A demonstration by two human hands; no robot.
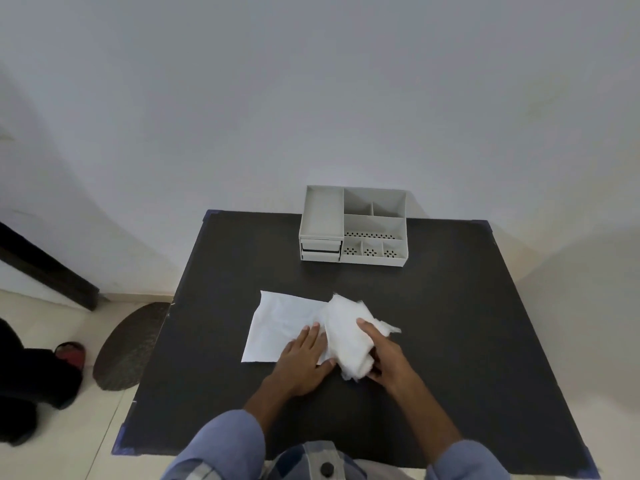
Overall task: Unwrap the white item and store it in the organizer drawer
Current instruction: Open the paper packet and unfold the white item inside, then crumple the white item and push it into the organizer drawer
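- hands first: my right hand (384, 355) is curled around a white fluffy wad (349, 337), thumb on top and fingers underneath, so it grips that wad near its lower end.
- my left hand (306, 358) lies flat and spread, palm down, pressing the near right corner of a white paper sheet (284, 323); it holds nothing.
- the wad sits at the sheet's right edge, partly over it, and touches the left hand's fingertips side; a frayed wisp sticks out to the right.
- the sheet lies opened on the black table (450, 323), creased, near the middle.
- the grey desk organizer (353, 225) stands at the table's far edge against the wall, well apart from the wad; its two small drawers (320, 250) at the lower left front look pushed in.
- i see blue sleeves (225, 445) at the bottom edge.
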